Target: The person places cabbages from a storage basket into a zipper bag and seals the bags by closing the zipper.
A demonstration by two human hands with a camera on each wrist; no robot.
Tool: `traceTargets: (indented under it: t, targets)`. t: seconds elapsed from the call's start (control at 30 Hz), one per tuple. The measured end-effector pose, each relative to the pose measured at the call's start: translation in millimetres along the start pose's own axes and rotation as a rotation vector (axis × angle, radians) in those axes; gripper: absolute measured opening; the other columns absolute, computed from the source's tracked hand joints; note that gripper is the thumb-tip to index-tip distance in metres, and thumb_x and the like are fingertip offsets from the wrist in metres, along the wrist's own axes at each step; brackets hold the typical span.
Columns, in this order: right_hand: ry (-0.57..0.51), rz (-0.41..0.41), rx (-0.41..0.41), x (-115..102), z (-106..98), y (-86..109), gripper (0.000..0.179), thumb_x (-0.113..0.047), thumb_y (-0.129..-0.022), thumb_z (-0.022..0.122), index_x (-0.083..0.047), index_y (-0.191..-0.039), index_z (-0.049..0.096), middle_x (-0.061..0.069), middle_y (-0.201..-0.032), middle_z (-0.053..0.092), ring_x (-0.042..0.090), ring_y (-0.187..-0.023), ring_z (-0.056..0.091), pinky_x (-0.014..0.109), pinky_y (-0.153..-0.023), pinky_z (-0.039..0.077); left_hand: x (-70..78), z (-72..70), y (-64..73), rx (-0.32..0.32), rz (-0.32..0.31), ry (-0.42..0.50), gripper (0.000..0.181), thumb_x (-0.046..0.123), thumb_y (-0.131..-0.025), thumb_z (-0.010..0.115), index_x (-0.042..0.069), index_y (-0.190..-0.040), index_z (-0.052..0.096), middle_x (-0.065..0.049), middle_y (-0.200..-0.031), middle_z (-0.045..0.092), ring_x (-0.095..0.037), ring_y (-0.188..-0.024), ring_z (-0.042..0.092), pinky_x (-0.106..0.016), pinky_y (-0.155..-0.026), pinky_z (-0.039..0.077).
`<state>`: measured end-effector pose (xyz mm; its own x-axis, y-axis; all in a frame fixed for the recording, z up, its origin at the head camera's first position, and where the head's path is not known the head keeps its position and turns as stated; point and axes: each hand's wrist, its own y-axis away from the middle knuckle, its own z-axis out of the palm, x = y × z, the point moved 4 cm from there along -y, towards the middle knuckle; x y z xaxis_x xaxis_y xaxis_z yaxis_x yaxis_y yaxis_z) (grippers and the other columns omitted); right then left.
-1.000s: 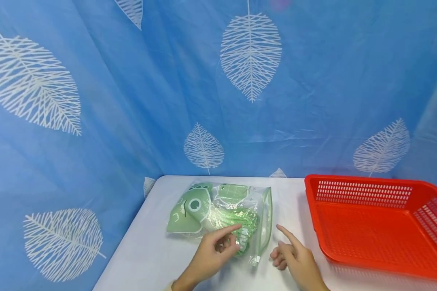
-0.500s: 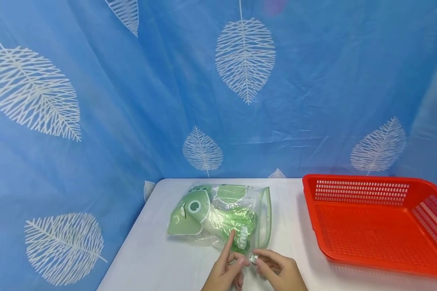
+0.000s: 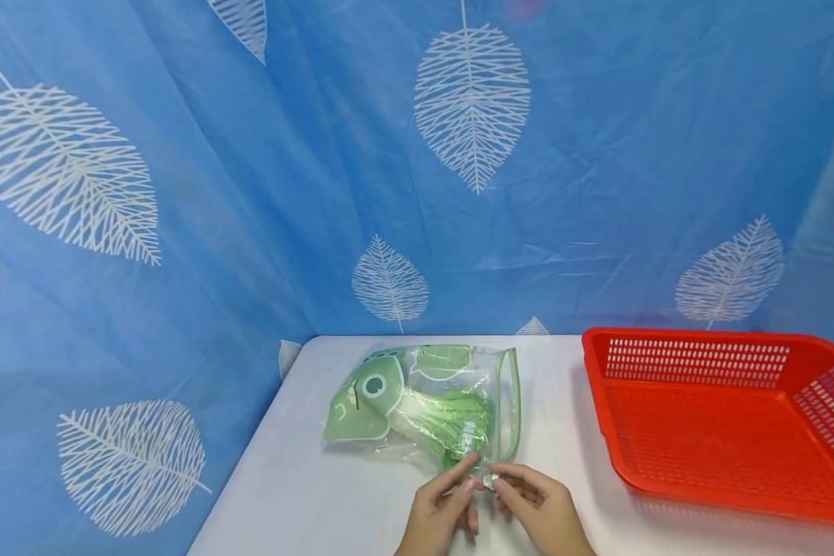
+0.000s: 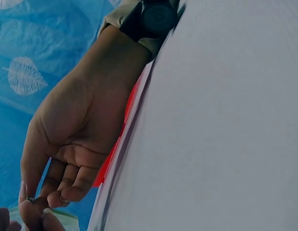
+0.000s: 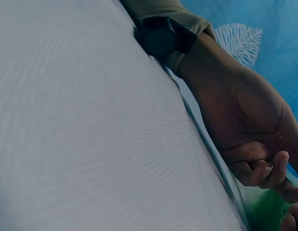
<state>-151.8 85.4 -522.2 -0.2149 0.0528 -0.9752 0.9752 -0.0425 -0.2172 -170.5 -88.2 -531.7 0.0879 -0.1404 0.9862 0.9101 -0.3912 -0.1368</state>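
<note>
A clear zip bag (image 3: 389,409) with a green cartoon print lies on the table in the head view. Inside it is a leafy green vegetable (image 3: 459,413), its pale stalks pointing left. My left hand (image 3: 438,506) pinches the bag's near right corner between thumb and index finger. Just to the right, my right hand (image 3: 538,502) pinches the zip slider (image 3: 489,480) at the near end of the green zip strip (image 3: 517,401). Fingertips of both hands nearly meet there and partly cover the slider. The left wrist view shows the left hand's thumb and index finger together.
A red plastic basket (image 3: 615,452) with slotted walls stands to the right of the bag. White cloth covers the table (image 3: 285,494). Behind it hangs a blue curtain (image 3: 598,193) with white leaf prints.
Both hands have come together at the bag's near right corner. The right hand has moved left onto the slider; the left hand has moved down and right and now pinches the corner.
</note>
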Motion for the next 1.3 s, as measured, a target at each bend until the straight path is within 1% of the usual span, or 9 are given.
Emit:
traceTargets:
  t: [0.13, 0.23, 0.37, 0.47, 0.73, 0.9, 1.0, 1.17, 1.3]
  targets:
    - [-0.022, -0.003, -0.016, -2.3, 0.7, 0.9, 0.024, -0.009, -0.096, 0.07, 0.001, -0.118, 0.074, 0.009, -0.094, 0.075, 0.02, -0.072, 0.072, 0.034, -0.063, 0.06, -0.2, 2.9, -2.4, 0.087, 0.006, -0.03, 0.035, 0.016, -0.102, 0.062, 0.0, -0.133, 0.066, -0.016, -0.088, 0.071, -0.004, -0.059, 0.061, -0.018, -0.06, 0.053]
    - [-0.045, 0.062, -0.02, -2.2, 1.3, 1.0, 0.027, -0.014, -0.096, 0.07, 0.0, -0.119, 0.073, 0.011, -0.097, 0.075, 0.023, -0.075, 0.072, 0.035, -0.066, 0.06, 1.7, 5.3, -4.0, 0.169, -0.015, -0.037, 0.03, 0.015, -0.098, 0.069, 0.0, -0.123, 0.073, -0.017, -0.076, 0.069, -0.006, -0.061, 0.063, -0.018, -0.061, 0.054]
    - [-0.062, 0.189, 0.0, 1.5, 1.8, -0.1, 0.032, -0.023, -0.095, 0.073, -0.003, -0.119, 0.075, 0.01, -0.099, 0.075, 0.024, -0.079, 0.073, 0.034, -0.07, 0.061, 2.5, 8.1, -5.1, 0.227, -0.077, 0.01, 0.028, 0.012, -0.093, 0.074, -0.003, -0.117, 0.074, -0.015, -0.083, 0.071, -0.01, -0.066, 0.067, -0.022, -0.066, 0.058]
    - [-0.048, 0.22, 0.004, 3.1, 2.3, -0.8, 0.033, -0.025, -0.094, 0.075, -0.003, -0.118, 0.075, 0.01, -0.1, 0.075, 0.022, -0.082, 0.073, 0.032, -0.072, 0.061, 1.4, 9.2, -5.4, 0.23, -0.113, 0.05, 0.03, 0.01, -0.093, 0.074, -0.005, -0.118, 0.073, -0.016, -0.089, 0.073, -0.012, -0.07, 0.071, -0.025, -0.069, 0.06]
    - [-0.002, 0.158, -0.001, 3.2, 1.6, 0.4, 0.026, -0.021, -0.094, 0.075, -0.004, -0.114, 0.077, 0.009, -0.109, 0.076, 0.014, -0.095, 0.073, 0.028, -0.077, 0.06, -0.8, 9.6, -6.1, 0.215, -0.112, 0.058, 0.029, 0.009, -0.093, 0.073, -0.007, -0.117, 0.072, -0.018, -0.092, 0.075, -0.016, -0.075, 0.074, -0.029, -0.07, 0.061]
    - [0.009, 0.174, 0.013, 4.0, 2.9, 0.3, 0.024, -0.019, -0.093, 0.076, -0.006, -0.112, 0.078, 0.008, -0.106, 0.076, 0.015, -0.092, 0.074, 0.028, -0.076, 0.06, 0.8, 9.5, -6.7, 0.231, -0.117, 0.063, 0.027, 0.007, -0.091, 0.074, -0.007, -0.114, 0.073, -0.019, -0.09, 0.074, -0.016, -0.075, 0.074, -0.028, -0.071, 0.061]
    - [0.034, 0.136, 0.047, 0.7, 4.0, 0.0, 0.019, -0.018, -0.091, 0.077, -0.009, -0.109, 0.079, 0.004, -0.101, 0.077, 0.015, -0.088, 0.074, 0.027, -0.074, 0.06, 1.9, 9.9, -7.3, 0.242, -0.125, 0.064, 0.026, 0.005, -0.09, 0.075, -0.006, -0.113, 0.073, -0.019, -0.089, 0.074, -0.016, -0.075, 0.074, -0.029, -0.072, 0.061]
    - [0.134, -0.028, 0.137, -6.8, 5.6, -0.4, 0.016, -0.008, -0.088, 0.079, -0.017, -0.101, 0.083, -0.006, -0.093, 0.078, 0.012, -0.08, 0.074, 0.026, -0.068, 0.06, 2.7, 10.2, -6.8, 0.25, -0.104, 0.062, 0.026, 0.003, -0.089, 0.075, -0.008, -0.112, 0.073, -0.019, -0.089, 0.074, -0.015, -0.074, 0.074, -0.029, -0.072, 0.061]
    - [0.196, -0.03, 0.212, -6.6, 1.2, -7.7, 0.016, -0.008, -0.087, 0.08, -0.017, -0.1, 0.083, -0.006, -0.09, 0.078, 0.009, -0.077, 0.074, 0.024, -0.066, 0.06, 3.0, 10.4, -5.4, 0.243, -0.061, 0.061, 0.025, 0.003, -0.088, 0.075, -0.01, -0.11, 0.073, -0.018, -0.084, 0.074, -0.012, -0.07, 0.073, -0.027, -0.07, 0.061]
